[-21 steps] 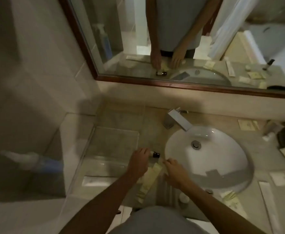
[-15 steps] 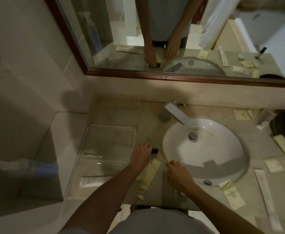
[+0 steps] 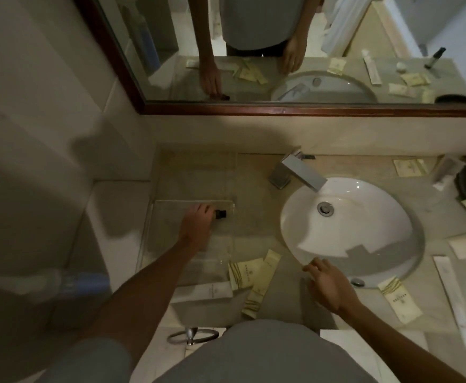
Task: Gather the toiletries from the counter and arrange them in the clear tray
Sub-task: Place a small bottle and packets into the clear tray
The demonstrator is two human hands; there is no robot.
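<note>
The clear tray [image 3: 157, 244] lies on the counter left of the sink. My left hand [image 3: 196, 226] is over the tray's far part, shut on a small bottle with a black cap [image 3: 220, 214]; only the cap end shows past my fingers. My right hand [image 3: 328, 283] rests open on the counter by the sink's front rim, holding nothing. Cream sachets [image 3: 245, 272] and a long cream packet [image 3: 259, 288] lie between my hands, just right of the tray. A white packet [image 3: 209, 290] lies at the tray's near edge.
A white oval sink [image 3: 348, 228] with a square metal tap [image 3: 295, 174] fills the middle. More sachets [image 3: 400, 297], a long white packet [image 3: 455, 299] and small tubes [image 3: 408, 167] lie to its right. A mirror [image 3: 254, 51] runs along the back wall. A towel ring [image 3: 193, 336] hangs below the counter.
My left hand has carried the black-capped bottle from the counter beside the sink leftward and away, over the tray. My right hand has moved right, off the cream packets.
</note>
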